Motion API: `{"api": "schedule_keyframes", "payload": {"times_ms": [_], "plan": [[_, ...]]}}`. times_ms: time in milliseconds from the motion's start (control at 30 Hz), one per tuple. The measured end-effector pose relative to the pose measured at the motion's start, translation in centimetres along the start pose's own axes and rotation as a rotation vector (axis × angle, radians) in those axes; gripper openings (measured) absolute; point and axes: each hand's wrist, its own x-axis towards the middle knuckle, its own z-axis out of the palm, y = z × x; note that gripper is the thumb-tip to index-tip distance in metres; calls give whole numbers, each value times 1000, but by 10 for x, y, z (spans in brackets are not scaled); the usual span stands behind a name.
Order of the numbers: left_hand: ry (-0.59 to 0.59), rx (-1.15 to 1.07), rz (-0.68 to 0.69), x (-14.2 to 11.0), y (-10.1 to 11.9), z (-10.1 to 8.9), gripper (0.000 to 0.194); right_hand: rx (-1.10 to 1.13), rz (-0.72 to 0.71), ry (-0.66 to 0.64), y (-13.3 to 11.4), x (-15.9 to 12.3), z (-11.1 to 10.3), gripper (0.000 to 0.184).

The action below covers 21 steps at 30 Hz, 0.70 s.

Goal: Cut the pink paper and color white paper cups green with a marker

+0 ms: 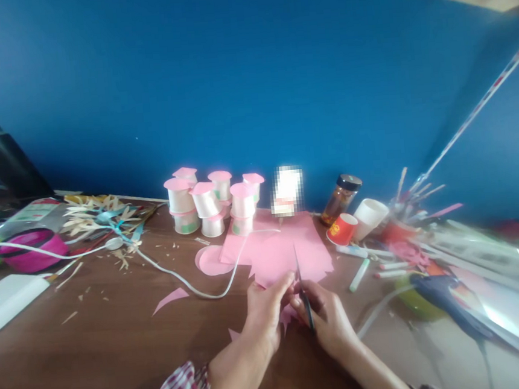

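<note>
Near the table's front, my left hand has its thumb stretched forward and its fingers bent around pink paper, mostly hidden by the hand. Close beside it, my right hand grips a pair of dark-handled scissors, blades pointing away from me. Jagged pink scraps show beneath and between the hands. Beyond the fingertips lie pink paper sheets, and a rounded pink piece is at their left edge. Whether the blades are apart cannot be seen.
White paper cups with pink tops stand stacked at the back. A white cable crosses the table. To the right are a dark-lidded jar, a red cup, markers and a blue glue gun-like tool. A power strip lies left.
</note>
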Motion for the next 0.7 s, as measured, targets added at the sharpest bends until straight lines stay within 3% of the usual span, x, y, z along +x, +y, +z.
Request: {"api": "schedule_keyframes", "payload": {"times_ms": [700], "plan": [[-21,13,21,2,0,-1,26,3,15,-1,-2,0,-2,10]]}}
